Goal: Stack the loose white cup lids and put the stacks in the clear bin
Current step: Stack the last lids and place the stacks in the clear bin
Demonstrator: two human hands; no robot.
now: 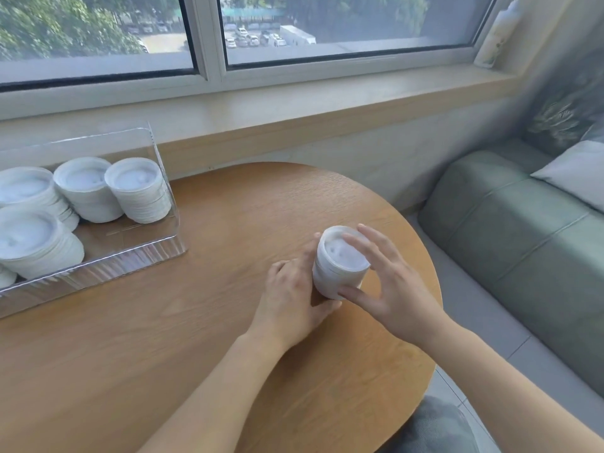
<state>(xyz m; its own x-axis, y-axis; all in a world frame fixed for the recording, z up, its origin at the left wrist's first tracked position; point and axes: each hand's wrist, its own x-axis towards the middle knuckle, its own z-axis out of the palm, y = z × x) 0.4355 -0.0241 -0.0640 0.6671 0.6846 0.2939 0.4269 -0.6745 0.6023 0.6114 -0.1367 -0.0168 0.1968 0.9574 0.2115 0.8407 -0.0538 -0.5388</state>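
Round wooden tabletop [196, 322] by a window. Bin [163, 207] at left is already holding several lid stacks [137, 191]. One stack [338, 266] is standing on the tabletop, well apart from the bin: left hand [291, 299] curling around its side, right hand [389, 282] fingers spread, touching top and base. No loose lids visible; this looks like the last transfer.

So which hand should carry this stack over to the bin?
Probably left. The left hand already wraps the lid stack from the side nearer the clear bin; the right hand only steadies it.
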